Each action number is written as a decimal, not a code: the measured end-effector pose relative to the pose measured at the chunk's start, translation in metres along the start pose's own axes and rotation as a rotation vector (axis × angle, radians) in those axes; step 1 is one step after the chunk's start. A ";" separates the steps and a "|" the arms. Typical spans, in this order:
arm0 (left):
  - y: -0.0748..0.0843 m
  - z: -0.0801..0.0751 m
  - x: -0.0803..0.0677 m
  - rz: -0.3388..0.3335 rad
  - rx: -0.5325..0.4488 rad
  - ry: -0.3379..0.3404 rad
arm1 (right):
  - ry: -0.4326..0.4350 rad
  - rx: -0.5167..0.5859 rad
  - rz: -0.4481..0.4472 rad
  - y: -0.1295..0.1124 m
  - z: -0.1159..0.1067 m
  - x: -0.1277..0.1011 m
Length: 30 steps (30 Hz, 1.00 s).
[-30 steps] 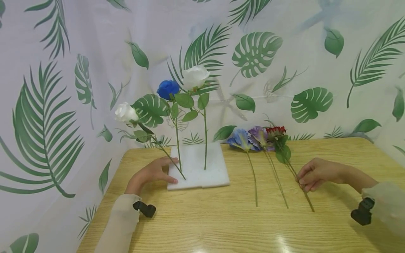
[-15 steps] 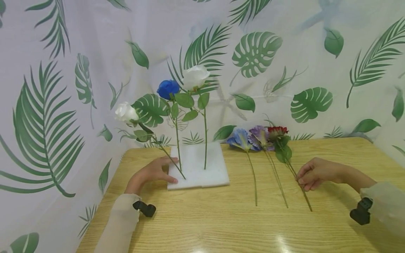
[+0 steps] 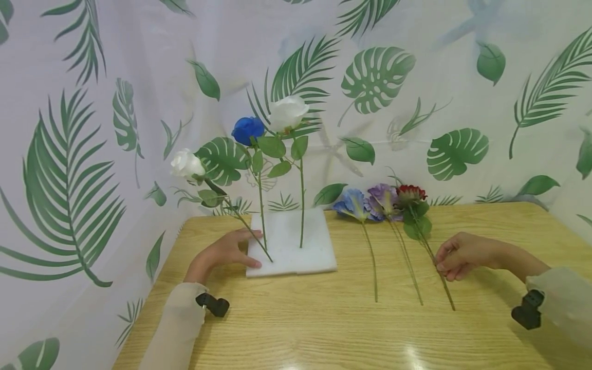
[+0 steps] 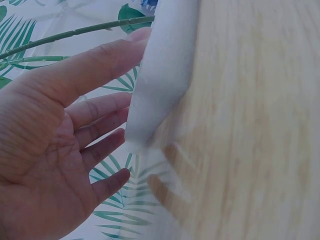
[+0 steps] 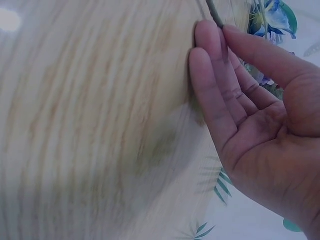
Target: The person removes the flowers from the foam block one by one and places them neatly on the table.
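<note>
A white foam block (image 3: 314, 252) lies on the wooden table (image 3: 324, 329). A blue rose (image 3: 247, 129) and a white rose (image 3: 288, 112) stand upright in it, and a second white rose (image 3: 186, 164) leans left. My left hand (image 3: 240, 249) rests flat, fingers straight, against the block's left edge; in the left wrist view the fingertips (image 4: 135, 40) touch the foam (image 4: 165, 65). My right hand (image 3: 441, 263) pinches the stem of a red flower (image 3: 410, 193) that lies on the table. In the right wrist view the thumb and fingers (image 5: 210, 35) close on that stem (image 5: 214, 12).
A blue flower (image 3: 351, 204) and a purple flower (image 3: 381, 198) lie side by side left of the red one, stems toward me. A leaf-print curtain (image 3: 416, 77) hangs behind and to the left of the table. Black wrist cameras sit on both sleeves.
The red flower has shifted slightly under my right hand, its head a little farther right and its stem end drawn in. The left hand has stayed on the foam block.
</note>
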<state>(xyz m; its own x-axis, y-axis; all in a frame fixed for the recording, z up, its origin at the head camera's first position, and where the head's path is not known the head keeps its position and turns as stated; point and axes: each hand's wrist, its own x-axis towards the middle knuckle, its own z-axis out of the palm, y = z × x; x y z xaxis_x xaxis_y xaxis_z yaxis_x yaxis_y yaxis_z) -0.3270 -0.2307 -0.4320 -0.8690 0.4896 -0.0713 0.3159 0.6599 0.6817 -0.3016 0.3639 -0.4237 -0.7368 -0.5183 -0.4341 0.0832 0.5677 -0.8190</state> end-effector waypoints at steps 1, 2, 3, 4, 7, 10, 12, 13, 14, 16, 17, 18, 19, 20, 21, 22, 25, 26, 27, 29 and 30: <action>0.000 0.000 0.000 0.000 -0.001 0.000 | -0.001 -0.001 -0.001 0.000 0.000 0.000; 0.000 0.000 0.000 -0.001 -0.002 0.001 | -0.002 -0.002 -0.001 -0.001 0.000 0.000; 0.000 0.000 -0.001 -0.002 -0.001 0.001 | 0.000 -0.003 0.000 -0.002 0.000 0.000; 0.000 0.000 -0.001 -0.003 -0.002 0.000 | 0.001 -0.003 0.001 -0.002 0.001 0.000; -0.001 0.000 -0.001 -0.006 -0.004 0.000 | 0.007 -0.004 0.004 -0.003 0.002 0.001; -0.003 0.000 0.001 -0.006 -0.001 0.002 | 0.011 -0.002 0.004 -0.003 0.002 0.001; -0.003 0.001 0.001 -0.012 -0.003 0.003 | 0.011 0.001 0.006 -0.002 0.003 0.001; -0.003 0.001 0.001 -0.017 -0.003 0.004 | 0.010 0.002 0.003 -0.001 0.003 0.001; -0.003 0.001 0.001 -0.022 -0.004 0.005 | 0.009 0.002 0.000 -0.001 0.003 0.001; -0.003 0.001 0.001 -0.029 -0.007 0.007 | 0.009 0.002 -0.006 -0.001 0.003 0.001; -0.003 0.001 0.001 -0.031 -0.007 0.008 | 0.008 0.003 -0.006 -0.001 0.003 0.001; -0.003 0.001 0.001 -0.030 -0.008 0.009 | 0.007 0.001 -0.011 -0.001 0.003 0.001; -0.002 0.001 0.001 -0.029 -0.006 0.010 | 0.007 -0.001 -0.012 -0.001 0.002 0.001; -0.002 0.001 0.001 -0.026 -0.005 0.011 | 0.007 -0.001 -0.011 -0.002 0.002 0.001; -0.002 0.001 0.002 -0.023 -0.005 0.012 | 0.005 -0.003 -0.010 -0.002 0.002 0.001; -0.002 0.000 0.002 -0.023 -0.008 0.012 | 0.004 -0.005 -0.008 -0.002 0.002 0.001; -0.001 0.000 0.001 -0.027 -0.011 0.011 | 0.002 -0.014 -0.002 -0.003 0.001 0.001; -0.001 0.000 0.001 -0.025 -0.010 0.011 | 0.004 -0.018 -0.001 -0.004 0.000 0.001; -0.001 0.000 0.001 -0.026 -0.011 0.011 | 0.006 -0.023 0.001 -0.004 0.000 0.001; 0.000 0.000 0.001 -0.028 -0.011 0.010 | 0.016 -0.032 0.010 -0.005 -0.001 0.002; 0.001 0.000 0.001 -0.028 -0.012 0.010 | 0.022 -0.039 0.013 -0.006 -0.001 0.002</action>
<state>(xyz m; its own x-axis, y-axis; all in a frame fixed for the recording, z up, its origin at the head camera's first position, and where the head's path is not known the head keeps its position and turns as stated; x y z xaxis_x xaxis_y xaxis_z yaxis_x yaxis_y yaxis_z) -0.3272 -0.2300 -0.4319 -0.8812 0.4653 -0.0831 0.2869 0.6663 0.6882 -0.3040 0.3606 -0.4193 -0.7504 -0.4969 -0.4358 0.0670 0.5988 -0.7981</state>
